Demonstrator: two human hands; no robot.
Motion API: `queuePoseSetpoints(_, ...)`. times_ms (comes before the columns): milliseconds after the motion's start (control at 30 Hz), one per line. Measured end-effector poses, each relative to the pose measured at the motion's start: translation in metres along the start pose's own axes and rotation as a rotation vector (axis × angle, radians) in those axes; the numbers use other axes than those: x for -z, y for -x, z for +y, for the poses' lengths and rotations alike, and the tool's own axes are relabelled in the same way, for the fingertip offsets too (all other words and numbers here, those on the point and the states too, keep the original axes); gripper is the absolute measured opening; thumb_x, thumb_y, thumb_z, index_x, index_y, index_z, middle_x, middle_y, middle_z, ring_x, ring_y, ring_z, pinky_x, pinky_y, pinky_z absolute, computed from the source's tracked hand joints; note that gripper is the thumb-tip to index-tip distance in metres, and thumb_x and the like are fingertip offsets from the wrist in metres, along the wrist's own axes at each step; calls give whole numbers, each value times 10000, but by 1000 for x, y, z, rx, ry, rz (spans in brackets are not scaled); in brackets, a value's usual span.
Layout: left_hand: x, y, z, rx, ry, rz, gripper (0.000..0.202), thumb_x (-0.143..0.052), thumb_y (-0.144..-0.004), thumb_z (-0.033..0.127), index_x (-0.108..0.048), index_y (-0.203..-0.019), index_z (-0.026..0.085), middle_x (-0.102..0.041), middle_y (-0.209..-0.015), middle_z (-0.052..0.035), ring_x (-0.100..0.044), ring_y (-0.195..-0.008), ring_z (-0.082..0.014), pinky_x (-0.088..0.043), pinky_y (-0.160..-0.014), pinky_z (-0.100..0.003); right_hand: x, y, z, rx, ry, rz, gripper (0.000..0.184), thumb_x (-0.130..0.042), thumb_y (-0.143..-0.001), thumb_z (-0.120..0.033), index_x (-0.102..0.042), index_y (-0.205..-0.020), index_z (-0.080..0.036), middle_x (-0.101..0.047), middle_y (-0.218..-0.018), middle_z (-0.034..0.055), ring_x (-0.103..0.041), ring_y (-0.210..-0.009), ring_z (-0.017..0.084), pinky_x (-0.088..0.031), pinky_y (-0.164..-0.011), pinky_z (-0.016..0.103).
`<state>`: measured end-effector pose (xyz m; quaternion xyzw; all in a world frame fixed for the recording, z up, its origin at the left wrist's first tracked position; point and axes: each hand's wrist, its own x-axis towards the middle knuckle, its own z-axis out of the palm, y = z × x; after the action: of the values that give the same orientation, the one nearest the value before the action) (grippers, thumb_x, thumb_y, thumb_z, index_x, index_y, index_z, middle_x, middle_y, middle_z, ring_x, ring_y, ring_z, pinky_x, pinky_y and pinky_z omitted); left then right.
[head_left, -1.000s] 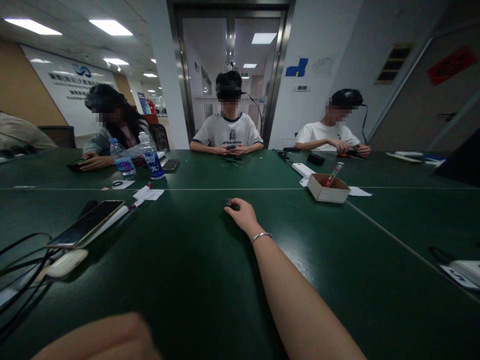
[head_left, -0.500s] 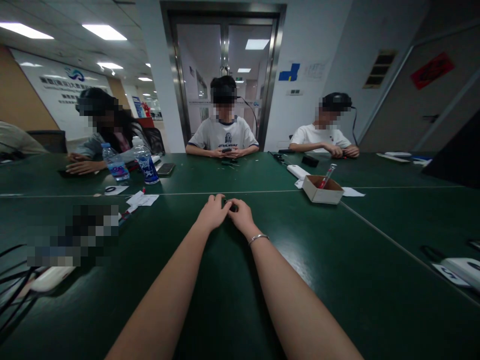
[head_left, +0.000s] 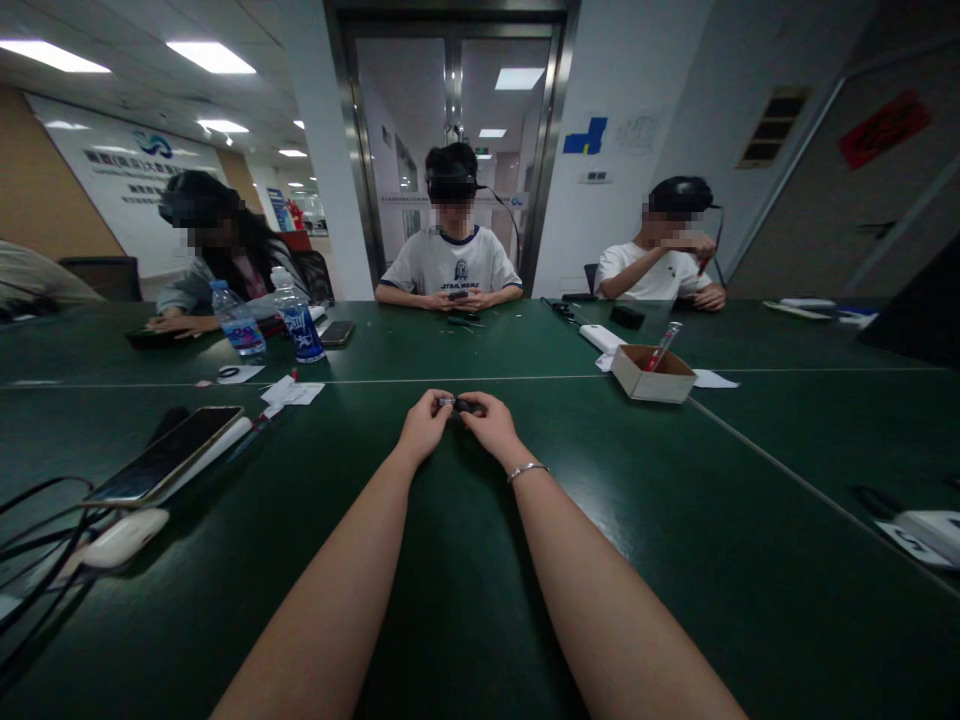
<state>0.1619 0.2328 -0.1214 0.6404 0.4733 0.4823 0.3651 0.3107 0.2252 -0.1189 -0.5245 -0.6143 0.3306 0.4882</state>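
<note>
Over the middle of the green table (head_left: 465,560), my two hands are close together with fingertips almost meeting. My left hand (head_left: 425,424) is closed in a pinch on a small silvery piece (head_left: 447,401), which points toward the other hand. Between the fingers of my right hand (head_left: 491,426), also closed, is a small black piece (head_left: 466,405). The two pieces lie end to end; whether they are joined I cannot tell. Both are too small to name, and fingers partly cover them. A silver bracelet (head_left: 528,470) circles my right wrist.
To the left lie a phone (head_left: 169,455), a white device (head_left: 126,537) and black cables. Beyond are paper slips (head_left: 294,392) and two water bottles (head_left: 302,318). A cardboard box (head_left: 652,378) holding a clear-and-red tube stands ahead right. Several people wearing headsets sit across the table.
My hands have drawn slightly apart, bringing the silvery piece and more of the black piece into view. The co-worker at the right has raised one hand toward the head. The view has shifted a little.
</note>
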Motion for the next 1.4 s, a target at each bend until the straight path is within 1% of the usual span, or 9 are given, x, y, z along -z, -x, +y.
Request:
queuePoseSetpoints(100,-2,1,0,-5,6,-39,176,-541,-834,165,-591,-1003,170,-656,-916,-45,-629,-825,-156,-486,-825,-305,5,-2,1,-74,-210,7,302,-612,-724,-65,-673,-1006,-157,-645,-843,17,-583,-576,92,-517,-616,236)
queuePoseSetpoints(233,-3,1,-2,-1,7,-52,185,-561,-830,182,-599,-1011,168,-661,-885,-45,-640,-789,-157,-497,-807,-310,11,-5,3,-145,-448,7,206,-661,-741,-101,-680,-943,-139,-636,-709,6,-592,-574,103,-516,-595,227)
queuePoseSetpoints(467,-4,-3,-9,6,20,-45,194,-546,-850,303,-604,-963,157,-665,-865,-55,-643,-755,-165,-503,-738,-297,12,-5,6,-189,-590,-52,203,-745,-701,-113,-683,-893,-135,-657,-683,10,-611,-575,104,-525,-569,211)
queuePoseSetpoints(700,1,2,4,38,-214,-41,298,-461,-885,437,-622,-844,190,-662,-712,-21,-616,-678,-164,-446,-679,-271,17,-4,8,-180,-613,-106,262,-808,-645,-144,-674,-870,-143,-653,-734,10,-625,-603,109,-544,-580,218)
queuePoseSetpoints(933,5,8,16,104,-338,-59,570,-314,-887,614,-584,-616,191,-564,-517,-7,-530,-519,-165,-356,-576,-273,19,-2,8,-146,-632,-185,287,-781,-649,-101,-679,-912,-155,-650,-829,17,-638,-706,121,-565,-650,228)
queuePoseSetpoints(1100,7,8,22,78,-458,-78,597,-307,-894,602,-497,-493,203,-538,-510,-24,-504,-533,-180,-296,-557,-279,22,0,3,-169,-631,-206,306,-756,-646,-28,-683,-908,-166,-643,-891,29,-648,-790,144,-575,-726,258)
queuePoseSetpoints(1200,8,9,22,76,-489,-110,580,-301,-908,576,-513,-519,201,-555,-552,-34,-492,-539,-182,-277,-550,-283,23,0,1,-193,-666,-218,278,-742,-670,-20,-679,-904,-157,-649,-886,36,-654,-784,144,-576,-725,250)
queuePoseSetpoints(1300,8,9,19,42,-456,-92,521,-324,-914,552,-571,-622,198,-582,-623,-33,-507,-580,-182,-303,-566,-278,23,1,-2,-229,-654,-212,206,-760,-699,-59,-665,-865,-135,-656,-796,43,-637,-648,119,-556,-597,202)
queuePoseSetpoints(1400,6,8,14,-44,-377,-79,385,-384,-916,476,-584,-733,202,-593,-716,-20,-535,-680,-175,-367,-635,-268,22,1,-6,-274,-600,-194,125,-745,-770,-150,-634,-816,-119,-633,-649,45,-596,-532,111,-495,-463,171)
